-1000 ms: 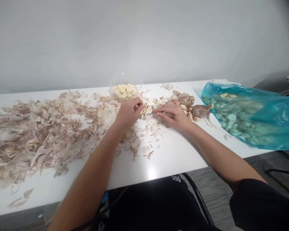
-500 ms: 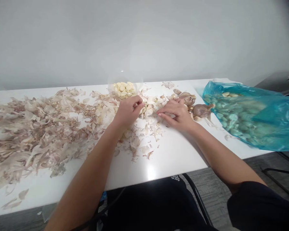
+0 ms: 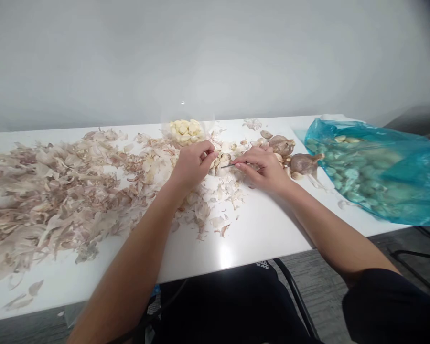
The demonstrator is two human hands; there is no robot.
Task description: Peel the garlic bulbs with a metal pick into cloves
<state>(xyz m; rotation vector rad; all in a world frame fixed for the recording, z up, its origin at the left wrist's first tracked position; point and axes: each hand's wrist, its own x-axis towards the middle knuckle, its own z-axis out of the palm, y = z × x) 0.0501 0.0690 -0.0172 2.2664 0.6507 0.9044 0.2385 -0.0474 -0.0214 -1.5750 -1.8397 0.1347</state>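
My left hand [image 3: 192,165] is closed in a pinch on a garlic clove [image 3: 215,163] over the white table [image 3: 258,229]. My right hand [image 3: 265,168] is closed round a thin dark-bladed tool [image 3: 229,165] whose tip points left at the clove. Just behind the hands stands a clear bowl of peeled cloves [image 3: 186,130]. Whole garlic bulbs [image 3: 301,162] lie right of my right hand.
A large heap of dry garlic skins [image 3: 57,191] covers the table's left half, with loose skins [image 3: 211,210] near the hands. A blue plastic bag of garlic [image 3: 372,167] lies at the right end. A plain wall stands behind the table.
Both hands have stayed at the same spot. The tool's blade, hidden half a second ago, shows again between the hands, pointing at the clove.
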